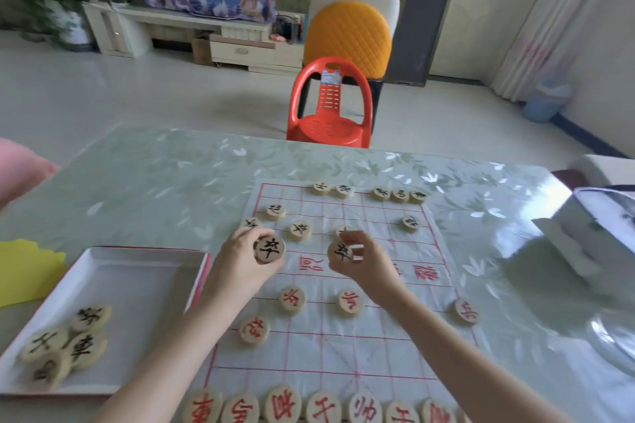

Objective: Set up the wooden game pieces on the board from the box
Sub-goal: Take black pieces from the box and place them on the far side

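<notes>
Over the board (360, 350), on the table (154, 189): left hand (237, 268) is pinching one black piece (269, 250) in curled fingers; right hand (367, 264) is pinching a second black piece (340, 252) likewise. Box (130, 278), just left, is holding four more pieces (68, 343).

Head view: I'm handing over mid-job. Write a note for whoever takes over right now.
Left grip pinches a black-marked piece by the board's left edge.
Right grip pinches a second black-marked piece near the centre.
Done: red row lines the near edge, and several more red and black pieces are placed.
Left: set down both held pieces, then move the four pieces in the box to the far side, where the back row shows gaps.
</notes>
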A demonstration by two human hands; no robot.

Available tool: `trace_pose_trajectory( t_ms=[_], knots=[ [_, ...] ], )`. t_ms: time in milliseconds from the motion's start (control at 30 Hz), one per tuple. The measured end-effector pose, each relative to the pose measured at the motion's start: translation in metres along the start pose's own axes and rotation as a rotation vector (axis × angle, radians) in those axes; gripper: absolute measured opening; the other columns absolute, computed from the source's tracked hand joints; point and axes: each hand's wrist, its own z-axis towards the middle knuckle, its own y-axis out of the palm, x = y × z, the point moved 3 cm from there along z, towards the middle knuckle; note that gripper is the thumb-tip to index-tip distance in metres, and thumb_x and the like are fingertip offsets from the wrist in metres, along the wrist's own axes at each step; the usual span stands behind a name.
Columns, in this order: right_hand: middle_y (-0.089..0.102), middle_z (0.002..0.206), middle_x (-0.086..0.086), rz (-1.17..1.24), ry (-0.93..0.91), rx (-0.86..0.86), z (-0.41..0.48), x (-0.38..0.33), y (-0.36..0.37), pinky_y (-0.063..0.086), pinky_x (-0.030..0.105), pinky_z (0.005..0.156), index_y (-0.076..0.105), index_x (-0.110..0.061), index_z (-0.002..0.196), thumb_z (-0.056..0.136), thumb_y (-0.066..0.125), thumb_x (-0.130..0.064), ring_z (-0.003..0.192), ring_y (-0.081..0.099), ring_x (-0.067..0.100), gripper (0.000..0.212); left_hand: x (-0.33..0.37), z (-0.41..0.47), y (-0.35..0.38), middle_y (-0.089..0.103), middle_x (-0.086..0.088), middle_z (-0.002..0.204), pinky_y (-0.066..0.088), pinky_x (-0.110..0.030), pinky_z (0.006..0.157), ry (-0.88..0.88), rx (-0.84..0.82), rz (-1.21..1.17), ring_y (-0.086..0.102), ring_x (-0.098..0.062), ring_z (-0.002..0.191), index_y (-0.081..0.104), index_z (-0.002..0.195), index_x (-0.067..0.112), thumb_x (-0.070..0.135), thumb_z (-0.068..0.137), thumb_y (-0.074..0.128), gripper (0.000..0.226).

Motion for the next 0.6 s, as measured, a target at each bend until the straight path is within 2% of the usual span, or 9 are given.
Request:
trace_pose_trajectory(
  t_ms=[100,200,300,500,600],
  knots=[
    [0.061,0.112,0.004,-0.037,0.066,0.088,0.004,0.04,-0.048,0.046,0.018,0.074,0.056,-0.015,0.116,0.072,0.077,-0.013,0.097,0.058,0.018,0.049,0.025,0.007,0.041,0.059,0.003,0.106,0.049,-0.033,0.088,0.048,-0.075,0.001,0.06,-0.017,0.097,0.064,0.104,0.02,0.021,0.064,0.079,0.043],
    [0.061,0.113,0.006,-0.075,0.132,0.176,0.012,0.082,-0.095,0.049,0.025,0.078,0.056,-0.012,0.118,0.071,0.077,-0.011,0.101,0.059,0.021,0.051,0.047,0.018,0.081,0.056,0.004,0.107,0.046,-0.026,0.086,0.064,-0.123,0.0,0.057,-0.014,0.098,0.062,0.108,0.019,0.021,0.067,0.078,0.044],
    [0.061,0.114,0.004,-0.122,0.161,0.216,0.023,0.113,-0.126,0.046,0.024,0.078,0.055,-0.012,0.12,0.072,0.076,-0.012,0.101,0.057,0.018,0.052,0.066,0.031,0.118,0.056,0.003,0.109,0.043,-0.023,0.085,0.086,-0.172,0.008,0.054,-0.013,0.1,0.061,0.111,0.018,0.022,0.069,0.076,0.044],
    [0.061,0.116,0.009,-0.191,0.158,0.244,0.055,0.149,-0.15,0.047,0.031,0.087,0.055,-0.01,0.12,0.073,0.076,-0.014,0.103,0.058,0.023,0.052,0.083,0.05,0.179,0.055,0.001,0.112,0.045,-0.025,0.083,0.079,-0.255,0.045,0.055,-0.017,0.101,0.06,0.113,0.018,0.025,0.071,0.076,0.046],
    [0.058,0.118,0.01,-0.247,0.132,0.231,0.071,0.154,-0.153,0.042,0.029,0.089,0.055,-0.008,0.122,0.073,0.075,-0.016,0.108,0.055,0.025,0.053,0.084,0.056,0.195,0.055,0.002,0.112,0.047,-0.027,0.082,0.081,-0.268,0.076,0.055,-0.018,0.101,0.06,0.112,0.021,0.027,0.071,0.075,0.045]
  ],
)
